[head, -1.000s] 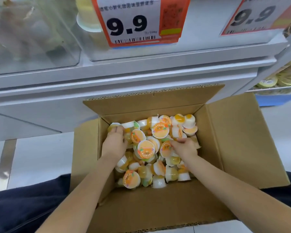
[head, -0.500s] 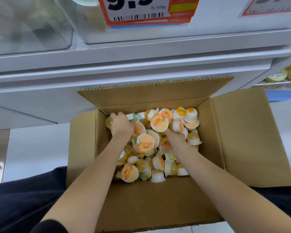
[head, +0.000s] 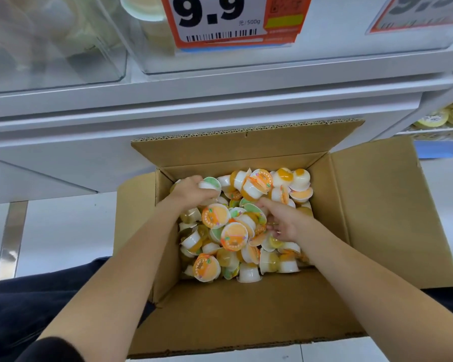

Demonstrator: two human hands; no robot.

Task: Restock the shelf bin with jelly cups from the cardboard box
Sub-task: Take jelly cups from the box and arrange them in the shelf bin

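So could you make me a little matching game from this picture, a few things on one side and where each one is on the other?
Things:
1. left hand
2. right hand
3. price tag
4. cardboard box

Places:
A. on the shelf bin front, above the box
B. on the floor below the shelf
C. far-left of the cup pile, fingers round a green-lidded cup
D. right of the pile's middle, among the cups

Pairs: 1-C, 2-D, 3-A, 4-B

Orange price tag on clear shelf bin: "9.9", "元/500g", barcode beneath.
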